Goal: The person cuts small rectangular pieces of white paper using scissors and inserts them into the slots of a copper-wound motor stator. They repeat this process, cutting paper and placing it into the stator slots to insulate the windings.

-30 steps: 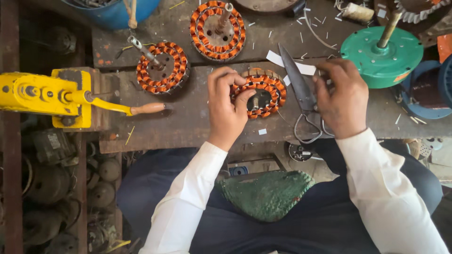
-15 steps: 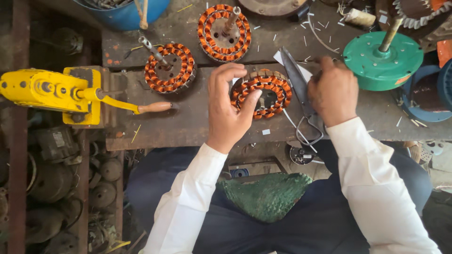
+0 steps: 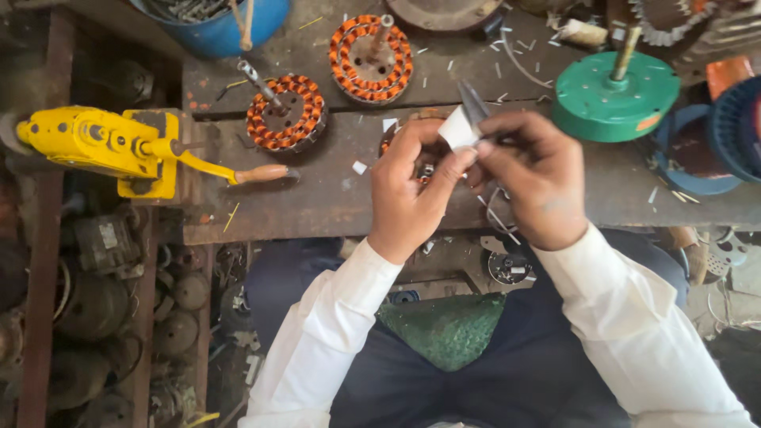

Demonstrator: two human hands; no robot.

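The left hand is pinching a small white paper slip between thumb and fingers, above the table. The right hand is closing around scissors, their blades pointing far, just beside the slip. A copper-wound stator is lying beneath both hands, mostly hidden. A yellow tool is sitting at the left.

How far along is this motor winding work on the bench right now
Looks done: two orange-wound stators lie set aside, and paper offcuts dot the bench. In hand: the left hand pinches a white paper slip, while the right hand holds scissors. Left: the stator beneath the hands, mostly hidden.
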